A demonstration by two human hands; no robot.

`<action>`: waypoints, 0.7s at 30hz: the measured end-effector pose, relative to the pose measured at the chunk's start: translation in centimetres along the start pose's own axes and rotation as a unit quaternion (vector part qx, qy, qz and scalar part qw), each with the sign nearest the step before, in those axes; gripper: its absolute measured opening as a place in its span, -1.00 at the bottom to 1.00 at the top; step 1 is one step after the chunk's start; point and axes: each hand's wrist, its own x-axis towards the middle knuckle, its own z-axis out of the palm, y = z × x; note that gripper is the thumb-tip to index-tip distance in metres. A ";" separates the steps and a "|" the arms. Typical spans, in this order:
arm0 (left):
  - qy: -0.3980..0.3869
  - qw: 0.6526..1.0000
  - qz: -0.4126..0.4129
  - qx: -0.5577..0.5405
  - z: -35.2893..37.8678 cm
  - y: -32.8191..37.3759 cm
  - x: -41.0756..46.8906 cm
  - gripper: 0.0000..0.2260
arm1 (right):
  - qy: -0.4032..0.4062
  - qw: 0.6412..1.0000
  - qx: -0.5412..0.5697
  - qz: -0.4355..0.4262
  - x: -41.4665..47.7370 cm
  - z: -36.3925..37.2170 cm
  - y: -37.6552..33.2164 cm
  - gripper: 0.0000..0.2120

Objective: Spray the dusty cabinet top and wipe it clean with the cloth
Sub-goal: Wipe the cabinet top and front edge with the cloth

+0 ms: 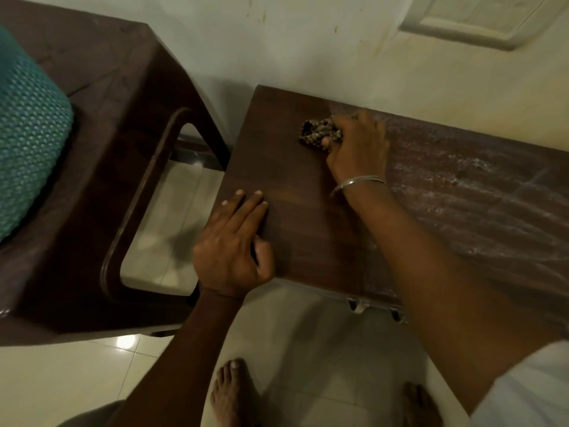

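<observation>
The dark brown wooden cabinet top [292, 186] stands against the wall. Its left part looks dark and clean, while its right part [468, 192] carries pale dust and streaks. My right hand [357, 146] presses a crumpled brown checked cloth [317, 134] onto the top near the wall; a metal bangle circles that wrist. My left hand [237, 238] lies flat on the cabinet's front left corner, fingers spread, holding nothing. No spray bottle is visible.
A dark brown plastic chair [123, 143] stands close to the cabinet's left side, with a teal woven cushion [27, 124] on it. Pale floor tiles [77, 380] lie below, and my bare feet [234, 392] stand in front of the cabinet.
</observation>
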 end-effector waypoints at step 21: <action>0.015 1.000 0.012 -0.012 0.3 -0.3 -0.2 -0.52 | 0.030 0.999 0.011 -0.010 2.9 0.9 0.4 -0.76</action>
